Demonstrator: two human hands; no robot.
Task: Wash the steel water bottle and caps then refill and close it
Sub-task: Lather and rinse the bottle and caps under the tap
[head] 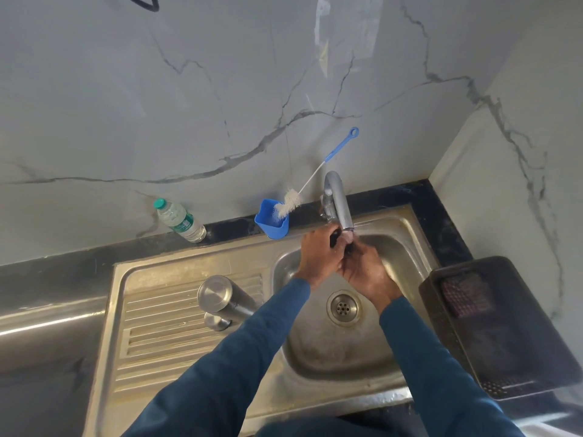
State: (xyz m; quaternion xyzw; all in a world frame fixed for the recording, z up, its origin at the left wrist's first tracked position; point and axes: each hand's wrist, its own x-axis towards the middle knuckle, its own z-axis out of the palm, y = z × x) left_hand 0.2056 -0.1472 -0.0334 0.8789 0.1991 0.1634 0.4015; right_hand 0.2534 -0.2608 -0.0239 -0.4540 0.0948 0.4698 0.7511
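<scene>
Both hands meet under the curved chrome tap (337,200) over the far side of the steel sink basin (318,348). The left hand (320,257) and right hand (366,269) close together around a small dark cap (335,237). The cylindrical steel water bottle (225,299) stands on the ribbed drainboard (164,335) at left, a round steel cap (217,321) just beside it.

dim even light | glare on sink (176,272) | soft focus | wide-angle edge bending
</scene>
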